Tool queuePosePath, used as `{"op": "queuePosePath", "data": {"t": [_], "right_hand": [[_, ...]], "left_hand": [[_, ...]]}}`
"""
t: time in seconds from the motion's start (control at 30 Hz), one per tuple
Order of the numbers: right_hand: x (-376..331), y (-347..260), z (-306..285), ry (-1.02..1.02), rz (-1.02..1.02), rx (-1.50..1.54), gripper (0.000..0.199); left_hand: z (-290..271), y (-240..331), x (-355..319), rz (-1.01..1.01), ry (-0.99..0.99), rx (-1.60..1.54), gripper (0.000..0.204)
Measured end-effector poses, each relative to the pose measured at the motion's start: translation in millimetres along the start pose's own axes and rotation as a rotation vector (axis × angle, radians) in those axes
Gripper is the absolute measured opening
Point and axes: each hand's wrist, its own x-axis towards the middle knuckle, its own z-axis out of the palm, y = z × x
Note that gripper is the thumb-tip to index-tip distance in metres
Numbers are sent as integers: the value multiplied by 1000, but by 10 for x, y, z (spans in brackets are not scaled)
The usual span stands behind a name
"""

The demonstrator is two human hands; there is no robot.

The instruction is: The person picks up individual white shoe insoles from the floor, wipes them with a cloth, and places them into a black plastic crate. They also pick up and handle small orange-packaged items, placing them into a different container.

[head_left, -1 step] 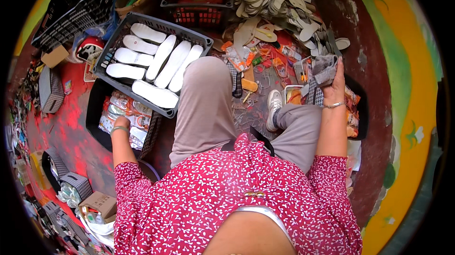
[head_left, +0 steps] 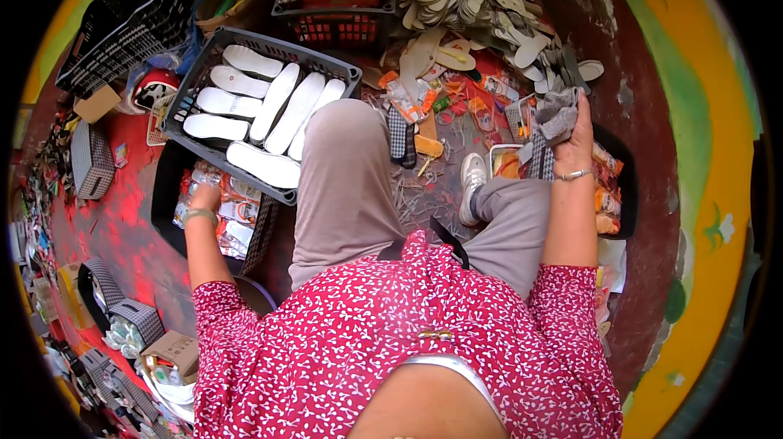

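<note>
My right hand (head_left: pixel 577 143), at the right, is closed on a fuzzy grey bundle (head_left: pixel 561 117) that looks like folded soft fabric; its exact kind is unclear. The bundle is held above a houndstooth-sided bin with orange packets (head_left: pixel 605 194). On the left, my left hand (head_left: pixel 205 197) reaches down over a dark bin (head_left: pixel 167 209) filled with clear and orange plastic packets (head_left: pixel 238 211). Its fingers are hidden from view, so whether it grips a packet does not show. Next to that hand, white insoles (head_left: pixel 277 105) lie in a grey plastic crate (head_left: pixel 243 182).
A heap of pale insoles (head_left: pixel 481 3) is piled at the far right, with loose packets and rubber bands (head_left: pixel 444 117) on the floor before it. A yellow-handled brush (head_left: pixel 427 146) lies near my shoe (head_left: pixel 474 180). Black crates (head_left: pixel 130 23) stand at the far left.
My left hand has shifted slightly up and away over the packets, so more of it shows. The grey bundle has turned a little in my right hand. The whole view has shifted slightly.
</note>
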Motion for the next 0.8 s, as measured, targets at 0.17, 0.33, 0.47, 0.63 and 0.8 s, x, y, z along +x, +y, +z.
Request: {"op": "queuePosePath", "data": {"t": [0.17,0.33,0.47,0.63,0.8], "right_hand": [[134,22,188,67,-11,111,23],[337,-77,21,174,9,170,20],[236,-278,179,143,0,154,26],[216,-334,-50,200,23,149,29],[143,-447,34,160,64,157,34]], "left_hand": [[-2634,1106,-462,255,548,-726,23],[-4172,2704,-482,717,490,-709,22],[-4281,4004,499,822,233,-355,25],[-3217,5225,1847,584,8,-370,28],[-1454,5719,1915,90,-162,-788,32]]}}
